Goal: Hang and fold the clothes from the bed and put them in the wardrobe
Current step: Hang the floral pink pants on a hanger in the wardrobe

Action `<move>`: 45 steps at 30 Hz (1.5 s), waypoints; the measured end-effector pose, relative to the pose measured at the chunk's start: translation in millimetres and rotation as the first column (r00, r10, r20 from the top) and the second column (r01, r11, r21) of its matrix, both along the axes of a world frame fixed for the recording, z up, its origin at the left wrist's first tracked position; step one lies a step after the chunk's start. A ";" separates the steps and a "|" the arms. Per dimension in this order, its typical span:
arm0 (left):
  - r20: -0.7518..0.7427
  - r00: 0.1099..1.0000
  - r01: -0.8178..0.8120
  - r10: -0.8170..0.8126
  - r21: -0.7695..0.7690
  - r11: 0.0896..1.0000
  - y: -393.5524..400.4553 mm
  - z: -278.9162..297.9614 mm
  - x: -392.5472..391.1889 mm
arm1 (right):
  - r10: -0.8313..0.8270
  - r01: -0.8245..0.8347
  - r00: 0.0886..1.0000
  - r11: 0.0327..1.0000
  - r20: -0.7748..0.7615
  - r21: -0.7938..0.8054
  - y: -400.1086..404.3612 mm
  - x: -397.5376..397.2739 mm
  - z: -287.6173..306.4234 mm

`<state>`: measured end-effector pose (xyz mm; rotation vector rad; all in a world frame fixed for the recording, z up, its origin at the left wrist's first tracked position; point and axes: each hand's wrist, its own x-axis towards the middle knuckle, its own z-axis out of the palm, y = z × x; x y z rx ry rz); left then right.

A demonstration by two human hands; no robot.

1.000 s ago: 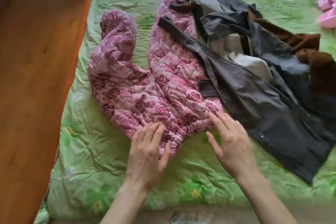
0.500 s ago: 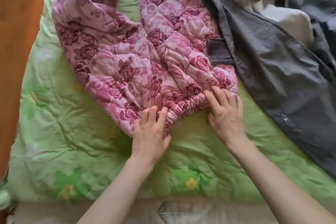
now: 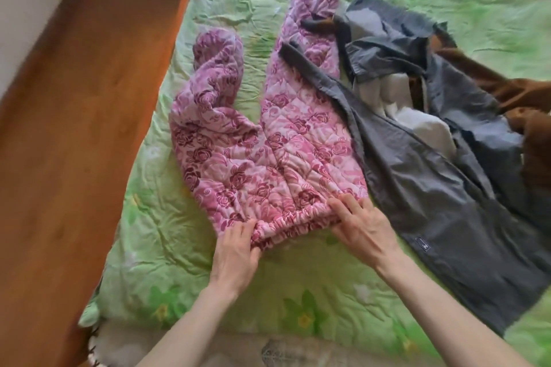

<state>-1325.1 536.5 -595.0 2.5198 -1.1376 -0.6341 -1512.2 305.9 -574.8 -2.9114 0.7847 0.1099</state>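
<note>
Head view: the waistband of the pink quilted trousers (image 3: 262,164) is pinched by the left hand (image 3: 235,253) and right hand (image 3: 362,228), probably to straighten it on the bed (image 3: 179,262) for folding.

Quilted pink rose-print trousers (image 3: 262,155) lie flat on a green floral bedspread (image 3: 298,286), waistband nearest the viewer. The left hand (image 3: 235,256) pinches the elastic waistband's left end; the right hand (image 3: 363,226) grips its right end. A grey jacket (image 3: 423,188) overlaps the right trouser leg, beside a brown garment (image 3: 530,116).
</note>
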 end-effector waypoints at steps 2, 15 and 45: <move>-0.051 0.999 -0.007 0.004 -0.059 0.998 2.6 34.0 1.4 | -0.019 0.018 1.000 1.000 0.019 0.023 0.4 -2.6 40.4; 0.027 0.990 0.139 -0.137 -0.294 0.946 12.7 253.2 36.9 | 0.048 -0.048 0.998 0.999 -0.042 -0.012 -0.2 4.1 300.0; 0.493 0.810 0.259 0.317 -0.786 0.562 21.3 569.2 155.5 | 0.151 0.101 0.512 0.967 0.846 -0.234 -3.8 111.8 603.9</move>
